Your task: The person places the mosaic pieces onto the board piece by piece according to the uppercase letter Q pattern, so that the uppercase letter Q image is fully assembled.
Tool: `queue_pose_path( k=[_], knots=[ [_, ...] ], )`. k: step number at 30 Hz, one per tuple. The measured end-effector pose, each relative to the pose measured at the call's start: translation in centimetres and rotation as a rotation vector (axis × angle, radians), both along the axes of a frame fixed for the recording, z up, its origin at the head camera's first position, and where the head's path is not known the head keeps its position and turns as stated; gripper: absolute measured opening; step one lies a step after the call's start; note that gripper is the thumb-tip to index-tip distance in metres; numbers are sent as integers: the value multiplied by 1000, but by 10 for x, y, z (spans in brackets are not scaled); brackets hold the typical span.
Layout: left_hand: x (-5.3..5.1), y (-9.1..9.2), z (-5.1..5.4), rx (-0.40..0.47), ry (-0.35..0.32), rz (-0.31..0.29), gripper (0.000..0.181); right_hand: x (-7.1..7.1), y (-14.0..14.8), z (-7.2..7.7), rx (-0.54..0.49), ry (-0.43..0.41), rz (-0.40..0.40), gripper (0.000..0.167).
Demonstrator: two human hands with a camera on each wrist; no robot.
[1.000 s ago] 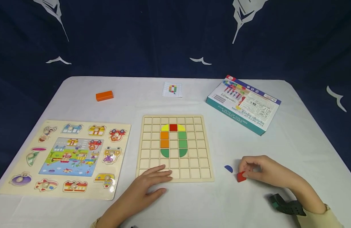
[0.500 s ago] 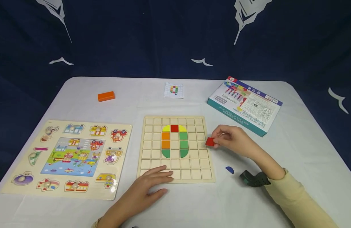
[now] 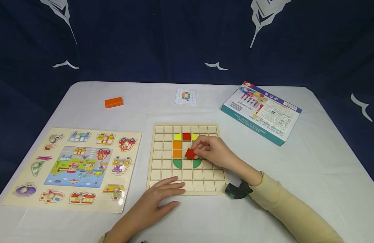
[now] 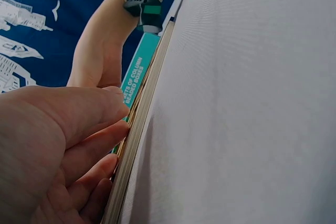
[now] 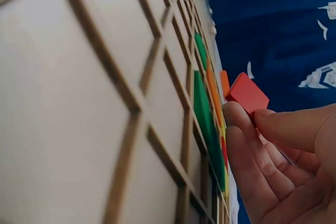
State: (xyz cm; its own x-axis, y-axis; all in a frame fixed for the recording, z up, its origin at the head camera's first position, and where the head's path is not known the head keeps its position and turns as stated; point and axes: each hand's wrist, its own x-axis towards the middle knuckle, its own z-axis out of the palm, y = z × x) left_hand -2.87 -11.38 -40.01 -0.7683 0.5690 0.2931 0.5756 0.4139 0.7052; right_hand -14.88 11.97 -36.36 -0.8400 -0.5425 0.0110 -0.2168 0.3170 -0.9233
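My right hand [image 3: 212,150] pinches a red square tile [image 3: 190,154] between thumb and fingertips, over the middle of the wooden grid board [image 3: 156,173]. In the right wrist view the red tile [image 5: 249,94] is tilted and held off the board. A ring of pieces sits in the grid: a red square [image 3: 186,136] at the top, yellow curved corners, orange squares [image 3: 176,149] on the left, green corners [image 3: 177,163] below. The green pieces on the right are partly hidden by my hand. My left hand [image 3: 153,200] rests with extended fingers on the board's near left edge.
A picture puzzle board [image 3: 38,141] lies at left. An orange block [image 3: 114,102] and a small pattern card [image 3: 185,96] are at the back, with a flat teal-sided box [image 3: 261,113] at back right. A black wrist camera [image 3: 239,190] hangs under my right wrist.
My right hand has carried the red tile from the table at right, near a blue half-circle piece, leftward over the board. The blue piece is now hidden behind the arm. My left hand stays put.
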Motion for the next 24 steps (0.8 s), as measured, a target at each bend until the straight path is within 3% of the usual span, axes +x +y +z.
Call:
queue_pose_path(
  k=[9,18,24],
  knots=[
    [1,0,0,-2,-4,3,31,3,-7,-3,204,214,62,9],
    [0,0,0,-9,-15,1,31,7,-9,0,249,279,180,9],
    [0,0,1,-10,-12,1,30,7,-11,1,332,379,165,10]
  ],
)
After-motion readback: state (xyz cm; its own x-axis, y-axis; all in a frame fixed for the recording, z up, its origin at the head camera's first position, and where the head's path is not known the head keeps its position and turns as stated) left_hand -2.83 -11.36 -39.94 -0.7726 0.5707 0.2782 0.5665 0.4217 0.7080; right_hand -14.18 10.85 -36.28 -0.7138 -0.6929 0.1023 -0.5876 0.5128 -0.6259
